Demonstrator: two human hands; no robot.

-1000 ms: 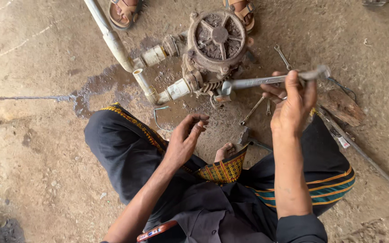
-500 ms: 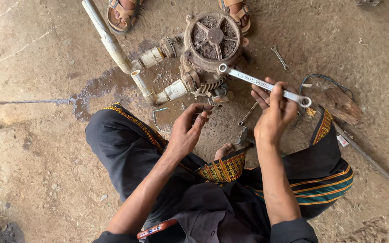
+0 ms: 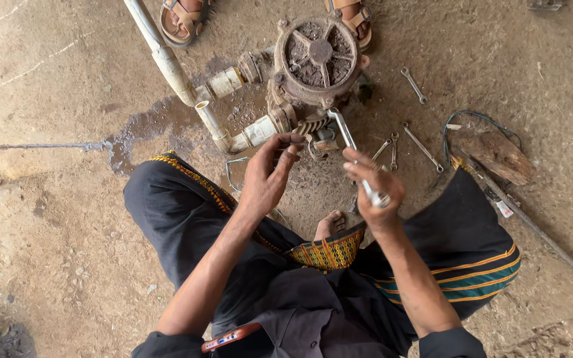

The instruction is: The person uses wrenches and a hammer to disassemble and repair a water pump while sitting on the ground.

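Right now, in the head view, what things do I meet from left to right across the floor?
Wet patch → white pipe → left hand → rusty pump → right hand → loose spanners → wooden block.

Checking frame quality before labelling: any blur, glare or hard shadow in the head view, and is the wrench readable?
Head view: light soft and even, no hard shadows or glare. The pump and the spare spanners on the floor are sharp. The wrench in the right hand is slightly smeared near the grip; the left hand is sharp. Mild wide-angle stretch at the edges.
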